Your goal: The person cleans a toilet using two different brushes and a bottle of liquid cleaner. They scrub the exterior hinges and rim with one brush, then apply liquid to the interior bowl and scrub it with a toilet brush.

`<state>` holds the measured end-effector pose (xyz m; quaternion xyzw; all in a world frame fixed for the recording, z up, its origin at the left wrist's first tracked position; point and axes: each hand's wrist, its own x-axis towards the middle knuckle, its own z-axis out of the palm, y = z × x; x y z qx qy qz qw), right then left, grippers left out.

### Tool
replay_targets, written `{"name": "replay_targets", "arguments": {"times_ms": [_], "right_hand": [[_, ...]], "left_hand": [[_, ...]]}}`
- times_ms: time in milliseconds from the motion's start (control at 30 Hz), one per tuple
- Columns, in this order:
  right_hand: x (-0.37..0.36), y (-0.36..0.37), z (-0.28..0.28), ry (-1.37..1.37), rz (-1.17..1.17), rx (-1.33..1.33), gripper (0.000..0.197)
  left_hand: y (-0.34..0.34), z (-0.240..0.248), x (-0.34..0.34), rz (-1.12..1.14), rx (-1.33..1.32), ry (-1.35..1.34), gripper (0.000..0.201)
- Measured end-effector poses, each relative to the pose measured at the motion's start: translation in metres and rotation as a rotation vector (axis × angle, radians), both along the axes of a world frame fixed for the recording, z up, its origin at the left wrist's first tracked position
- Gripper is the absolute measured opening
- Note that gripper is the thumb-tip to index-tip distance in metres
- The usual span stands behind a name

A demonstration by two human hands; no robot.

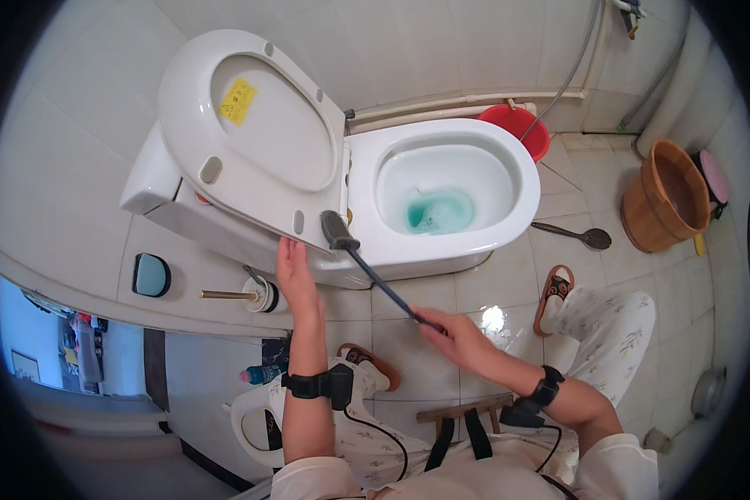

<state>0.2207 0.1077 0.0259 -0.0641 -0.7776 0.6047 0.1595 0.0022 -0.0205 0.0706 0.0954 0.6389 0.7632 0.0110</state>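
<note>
A white toilet (517,179) stands in front of me with blue-green liquid in its bowl. Its white toilet seat (183,158) is raised against the lid, which bears a yellow sticker. My left hand (297,279) grips the seat's near edge with its fingertips; the thumb is not clearly visible. In my right hand (458,337) is the dark handle of a toilet brush (383,287), its fingers closed round the end. The grey brush head lies against the seat's lower corner, close to the hinge and outside the bowl.
A red bucket (515,125) sits behind the bowl, and a wooden bucket (662,200) stands to the right. On the tiles lies a dark slotted spoon (587,237). Left are a brush holder (267,296), a blue-topped box (151,275) and a bottle (260,374).
</note>
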Motion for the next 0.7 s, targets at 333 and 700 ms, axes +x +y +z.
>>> {"name": "replay_targets", "arguments": {"times_ms": [333, 700], "right_hand": [[-0.124, 0.058, -0.024, -0.021, -0.170, -0.049, 0.032], [-0.183, 0.085, -0.024, 0.019, -0.119, -0.006, 0.027]], "left_hand": [[0.010, -0.005, -0.004, 0.050, -0.096, 0.059, 0.038], [-0.001, 0.000, -0.020, 0.115, -0.329, 0.243, 0.037]]}}
